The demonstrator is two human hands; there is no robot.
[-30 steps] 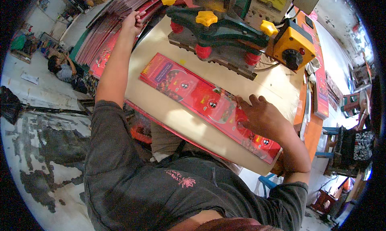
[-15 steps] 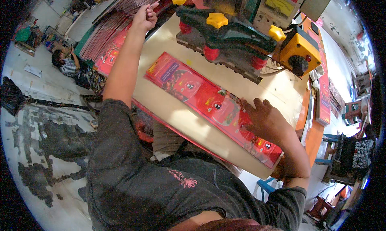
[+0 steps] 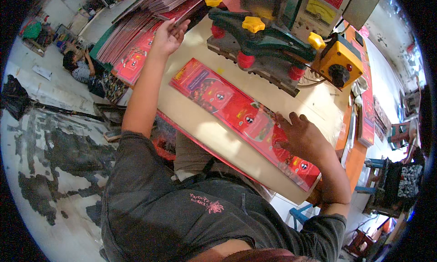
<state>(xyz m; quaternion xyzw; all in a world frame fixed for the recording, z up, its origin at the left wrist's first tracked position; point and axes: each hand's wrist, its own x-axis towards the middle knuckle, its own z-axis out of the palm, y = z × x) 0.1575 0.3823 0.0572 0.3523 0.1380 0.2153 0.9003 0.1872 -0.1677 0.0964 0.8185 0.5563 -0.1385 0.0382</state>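
A long red printed strip, glossy as if under clear plastic, lies slantwise on the cream board in front of me. My right hand rests on the strip's nearer right part, fingers spread over it. My left hand is raised at the board's far left, beside a tall stack of red printed packs. Its fingers are loosely bent and apart, with nothing visible in them. Beyond the strip stands a press-like machine with a dark green bar, yellow star knobs and red round parts.
A yellow control box with a black dial stands at the right of the machine. Another red strip lies along the orange table edge. A person in a striped top sits on the floor at far left. Blue-legged stools stand at right.
My left hand has moved slightly right and its fingers have loosened. My right hand stays on the strip. The whole view has shifted a little.
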